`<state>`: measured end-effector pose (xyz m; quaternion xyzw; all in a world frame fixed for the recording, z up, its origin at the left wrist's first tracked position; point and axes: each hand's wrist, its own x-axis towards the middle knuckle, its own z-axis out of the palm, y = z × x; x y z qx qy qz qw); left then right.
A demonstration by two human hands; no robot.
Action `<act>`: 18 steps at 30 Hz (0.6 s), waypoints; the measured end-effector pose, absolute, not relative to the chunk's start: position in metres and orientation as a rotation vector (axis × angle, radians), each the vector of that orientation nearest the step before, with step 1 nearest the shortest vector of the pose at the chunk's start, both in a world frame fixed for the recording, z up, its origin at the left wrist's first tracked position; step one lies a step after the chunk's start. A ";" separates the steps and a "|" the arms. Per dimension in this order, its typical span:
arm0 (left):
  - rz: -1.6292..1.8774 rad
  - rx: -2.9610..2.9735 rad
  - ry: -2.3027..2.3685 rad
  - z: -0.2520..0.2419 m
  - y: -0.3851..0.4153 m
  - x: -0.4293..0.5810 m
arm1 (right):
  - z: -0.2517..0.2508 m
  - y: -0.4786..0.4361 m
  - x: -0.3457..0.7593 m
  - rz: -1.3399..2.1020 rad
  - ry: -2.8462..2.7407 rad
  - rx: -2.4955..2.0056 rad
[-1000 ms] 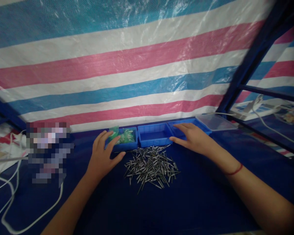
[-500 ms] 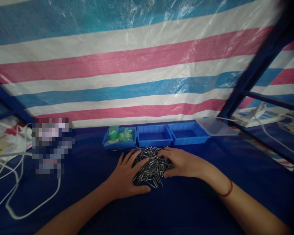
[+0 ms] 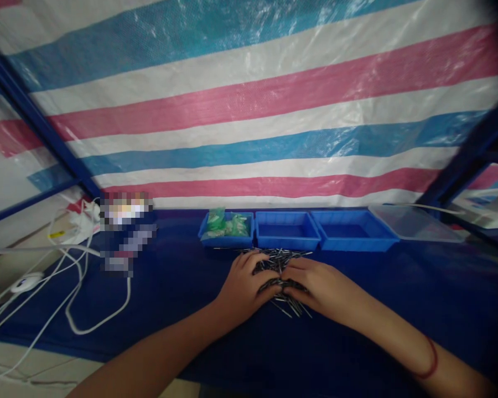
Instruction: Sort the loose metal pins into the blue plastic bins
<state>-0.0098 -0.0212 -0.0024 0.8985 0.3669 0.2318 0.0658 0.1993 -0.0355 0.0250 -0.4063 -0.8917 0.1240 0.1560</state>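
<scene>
A loose heap of thin, shiny metal pins point(image 3: 280, 255) lies on the blue tabletop; their exact kind is too small to make out. From the left, my left hand point(image 3: 243, 284) curls over the heap, its fingers bent and its thumb drawn in on some pins. Facing it, my right hand point(image 3: 319, 284) closes on the heap's right side, with pins between thumb and fingers. The fingertips of both hands nearly meet over the middle. Several pins stick out below the hands, and part of the heap is hidden under them.
Behind the heap stand three blue bins in a row: the left bin point(image 3: 228, 241) holds green plastic packets point(image 3: 226, 224), beside a middle bin point(image 3: 288, 242) and a right bin point(image 3: 359, 243). A clear lid point(image 3: 419, 224) lies right of them. White cables point(image 3: 77, 293) sprawl at left.
My hands have drawn together over the heap, fingers curling from a spread pose onto the pins. The view has shifted left, so the bins appear farther right.
</scene>
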 end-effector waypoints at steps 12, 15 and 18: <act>0.795 2.652 1.192 0.002 -0.020 -0.012 | 0.009 -0.027 0.187 0.304 -2.393 -1.134; 0.773 2.626 1.229 0.003 -0.019 -0.011 | 0.008 -0.025 0.187 0.338 -2.341 -1.118; 0.747 2.594 1.253 0.002 -0.017 -0.010 | 0.008 -0.023 0.189 0.388 -2.251 -1.096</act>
